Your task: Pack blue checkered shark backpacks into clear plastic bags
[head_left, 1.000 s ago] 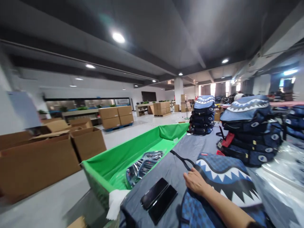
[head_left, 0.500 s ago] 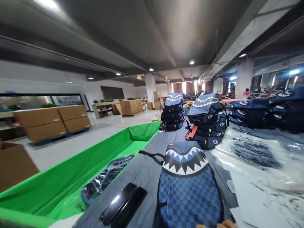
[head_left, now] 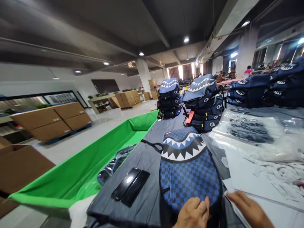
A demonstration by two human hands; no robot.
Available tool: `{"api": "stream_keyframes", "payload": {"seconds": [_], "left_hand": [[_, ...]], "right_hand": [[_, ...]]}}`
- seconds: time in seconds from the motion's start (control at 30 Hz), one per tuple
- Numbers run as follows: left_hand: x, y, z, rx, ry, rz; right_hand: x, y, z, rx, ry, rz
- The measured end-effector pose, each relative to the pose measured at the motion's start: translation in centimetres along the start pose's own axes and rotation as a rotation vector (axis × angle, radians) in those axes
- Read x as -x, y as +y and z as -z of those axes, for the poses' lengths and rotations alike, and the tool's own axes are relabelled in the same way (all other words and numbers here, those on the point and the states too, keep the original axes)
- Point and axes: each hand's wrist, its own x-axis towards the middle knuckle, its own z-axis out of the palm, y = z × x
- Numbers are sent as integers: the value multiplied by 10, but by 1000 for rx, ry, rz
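Observation:
A blue checkered backpack (head_left: 187, 167) with a shark-teeth print lies flat on the grey table cover (head_left: 147, 148) in front of me. My left hand (head_left: 193, 212) rests on the backpack's near end with its fingers curled together, holding nothing that I can see. My right hand (head_left: 248, 209) is at the backpack's right edge, fingers stretched flat over white paper (head_left: 249, 177) and plastic sheeting. Two black phones (head_left: 130, 187) lie side by side left of the backpack.
Stacks of the same backpacks (head_left: 201, 101) stand further back on the table, more at the right (head_left: 258, 88). A green fabric bin (head_left: 78, 174) with bagged items runs along the table's left side. Clear plastic bags (head_left: 251, 133) lie at right. Cardboard boxes (head_left: 52, 120) stand on the floor.
The view has swung right and down. My left hand left the backpack's top and now sits at its near end; my right hand has come into view beside it.

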Motion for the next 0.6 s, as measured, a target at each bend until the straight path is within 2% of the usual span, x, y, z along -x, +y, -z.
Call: {"api": "stream_keyframes", "payload": {"seconds": [0.03, 0.1, 0.17, 0.2, 0.23, 0.33, 0.37, 0.43, 0.53, 0.6], "left_hand": [[-3, 5, 5, 11, 13, 5], [-3, 18, 9, 16, 118, 138], [1, 29, 9, 17, 235, 366], [3, 32, 9, 22, 252, 427], [3, 31, 10, 32, 222, 419], [-6, 10, 16, 60, -30, 173], [-11, 1, 18, 68, -99, 135], [-15, -14, 21, 86, -138, 187], [-3, -16, 22, 206, -129, 223], [11, -6, 18, 230, -215, 236]], "right_hand": [[-16, 3, 12, -15, -17, 3], [-56, 9, 26, -21, -44, 1], [-100, 16, 24, -13, -22, -6], [-121, 19, 18, -12, -11, -9], [-140, 21, 10, -16, -1, -12], [-173, 21, -16, -27, 23, -55], [-173, 18, -22, -25, 38, -85], [-154, 7, -28, -14, 82, -160], [-94, -18, -33, -6, 144, -232], [-49, -34, -45, -20, 146, -220]]}}
